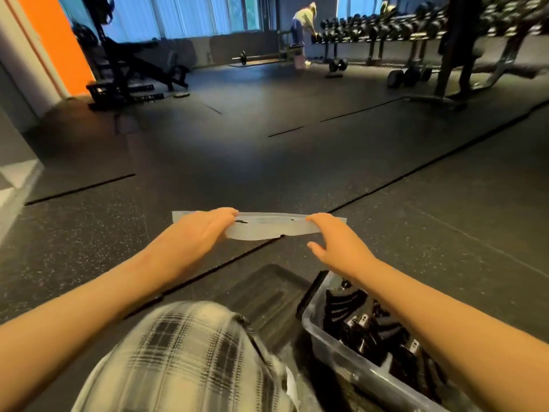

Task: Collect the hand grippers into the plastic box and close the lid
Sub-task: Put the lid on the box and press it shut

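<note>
Hands round translucent lid — hand grippers in box

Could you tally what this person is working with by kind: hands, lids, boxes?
2 hands: left hand, right hand
1 clear lid
1 plastic box
Total: 4
hand grippers inside: too jumbled to count

The lid is translucent white; the hand grippers in the clear plastic box are black. The fabric at lower centre is black-and-white plaid.
</note>
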